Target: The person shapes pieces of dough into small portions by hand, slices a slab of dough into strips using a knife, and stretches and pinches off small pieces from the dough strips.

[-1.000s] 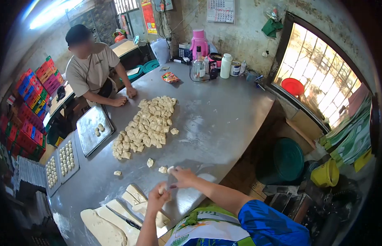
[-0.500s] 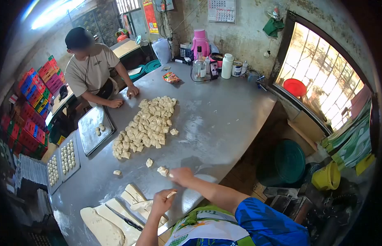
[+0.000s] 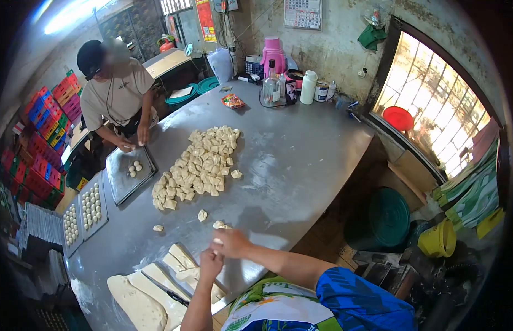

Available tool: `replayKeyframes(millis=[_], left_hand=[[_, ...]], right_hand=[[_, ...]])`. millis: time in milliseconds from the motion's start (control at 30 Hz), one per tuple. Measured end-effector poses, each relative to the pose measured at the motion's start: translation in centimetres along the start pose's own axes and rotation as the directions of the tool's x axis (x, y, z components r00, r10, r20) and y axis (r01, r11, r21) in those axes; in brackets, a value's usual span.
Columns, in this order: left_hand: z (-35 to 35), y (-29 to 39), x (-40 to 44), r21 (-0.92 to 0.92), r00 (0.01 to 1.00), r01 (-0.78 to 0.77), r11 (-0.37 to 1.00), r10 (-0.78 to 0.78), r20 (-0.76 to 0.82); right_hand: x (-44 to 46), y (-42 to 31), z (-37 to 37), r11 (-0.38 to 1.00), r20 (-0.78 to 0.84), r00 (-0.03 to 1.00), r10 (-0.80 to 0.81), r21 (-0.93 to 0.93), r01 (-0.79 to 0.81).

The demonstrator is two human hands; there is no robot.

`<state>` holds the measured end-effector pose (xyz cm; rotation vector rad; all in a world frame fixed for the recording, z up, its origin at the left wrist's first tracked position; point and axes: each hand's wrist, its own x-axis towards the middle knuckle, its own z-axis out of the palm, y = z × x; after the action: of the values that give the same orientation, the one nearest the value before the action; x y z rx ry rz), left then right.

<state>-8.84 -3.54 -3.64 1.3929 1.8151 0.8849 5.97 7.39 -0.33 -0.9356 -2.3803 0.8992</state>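
My left hand (image 3: 211,265) is closed around the end of a dough strip (image 3: 187,274), which trails leftward over other cut strips. Right against it, my right hand (image 3: 233,244) pinches a small pale bit of dough (image 3: 218,241). Just beyond the fingers lies a dough piece (image 3: 220,225), partly covered by my right hand. Two more loose pieces, one nearer the heap (image 3: 202,215) and one farther left (image 3: 158,228), rest on the metal table. A knife (image 3: 176,298) with a dark handle lies across the cut dough, beside a large flat dough sheet (image 3: 136,303).
A big heap of dough pieces (image 3: 198,165) covers the table's middle. Across the table, a co-worker (image 3: 119,94) stands at a metal tray (image 3: 124,179) with several dough balls. Filled trays (image 3: 92,207) stand at left. Bottles and a pink jug (image 3: 273,57) line the wall.
My right hand has moved left and down to meet my left hand, which has shifted slightly left. The co-worker's hands have moved from the table edge to the tray, which holds more balls.
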Motion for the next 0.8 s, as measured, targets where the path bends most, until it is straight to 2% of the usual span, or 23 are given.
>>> replayKeyframes(millis=[33, 67, 100, 133, 167, 300, 333, 367, 400, 467, 500, 567, 633, 667, 733, 800], left_hand=[[-0.4, 1.9, -1.1, -0.006, 0.998, -0.042, 0.999, 0.042, 0.044], [-0.9, 4.1, -1.8, -0.013, 0.992, -0.093, 0.996, 0.094, 0.088], [-1.1, 6.0, -2.4, -0.025, 0.98, -0.145, 0.989, 0.147, 0.136], [-1.1, 6.7, -3.1, -0.041, 0.964, -0.184, 0.982, 0.188, 0.188], [-1.1, 5.9, -3.2, -0.043, 0.963, -0.181, 0.983, 0.186, 0.194], [-0.7, -0.5, -1.2, 0.042, 0.99, -0.108, 0.993, 0.112, -0.087], [-0.7, -0.6, -0.2, 0.041, 0.988, -0.118, 0.992, 0.121, -0.091], [-0.7, -0.7, 0.5, 0.001, 0.974, -0.195, 0.981, 0.193, -0.119], [-0.6, -0.8, 0.5, -0.039, 0.958, -0.257, 0.966, 0.249, -0.146], [-0.5, -0.5, 0.7, -0.107, 0.906, -0.388, 0.916, 0.357, -0.229], [-0.6, 0.3, 0.8, -0.105, 0.905, -0.388, 0.916, 0.356, -0.234], [-0.7, 3.7, 0.1, 0.032, 0.993, -0.11, 0.993, 0.111, -0.032], [-0.7, 5.7, -0.8, 0.222, 0.974, 0.159, 0.962, -0.189, 0.123], [-0.8, 5.6, -0.8, 0.224, 0.975, 0.157, 0.962, -0.187, 0.117], [-0.7, 4.2, -1.7, 0.006, 0.997, -0.005, 1.0, 0.005, 0.074], [-0.6, 3.1, -2.7, -0.207, 0.986, -0.167, 0.964, 0.167, -0.018]], right_hand=[[0.4, 0.9, 0.3, 0.982, 0.064, 0.986, 0.153, -0.122, -0.144], [0.8, 2.0, 0.3, 0.982, 0.056, 0.987, 0.151, -0.125, -0.144], [0.9, 3.5, 0.2, 0.96, 0.108, 0.968, 0.226, -0.192, -0.203], [0.5, 4.2, 0.4, 0.93, 0.164, 0.937, 0.308, -0.258, -0.261], [0.1, 4.5, 1.2, 0.929, 0.166, 0.935, 0.314, -0.257, -0.267], [-1.2, 4.6, 3.6, 1.0, 0.174, 0.984, 0.03, -0.009, -0.029], [-1.0, 3.0, 2.4, 0.988, 0.164, 0.979, -0.122, 0.11, 0.105], [-1.1, 1.1, 1.4, 0.946, 0.138, 0.955, -0.264, 0.23, 0.228], [-1.2, 0.1, 1.0, 0.947, 0.143, 0.956, -0.255, 0.238, 0.217], [-0.5, -0.9, 0.5, 0.901, 0.153, 0.965, -0.212, 0.414, 0.132], [-0.2, -0.8, 0.5, 0.9, 0.155, 0.964, -0.216, 0.415, 0.135], [0.4, 0.1, 0.7, 0.985, 0.234, 0.972, -0.017, 0.172, -0.024], [0.8, 1.2, 1.4, 0.981, 0.267, 0.945, 0.19, -0.082, -0.175], [1.2, 1.9, 1.5, 0.982, 0.265, 0.947, 0.184, -0.081, -0.168], [1.0, 3.6, 2.2, 0.988, 0.162, 0.982, 0.097, -0.136, -0.075], [0.3, 4.9, 3.2, 0.98, 0.081, 0.997, -0.005, -0.197, 0.021]])
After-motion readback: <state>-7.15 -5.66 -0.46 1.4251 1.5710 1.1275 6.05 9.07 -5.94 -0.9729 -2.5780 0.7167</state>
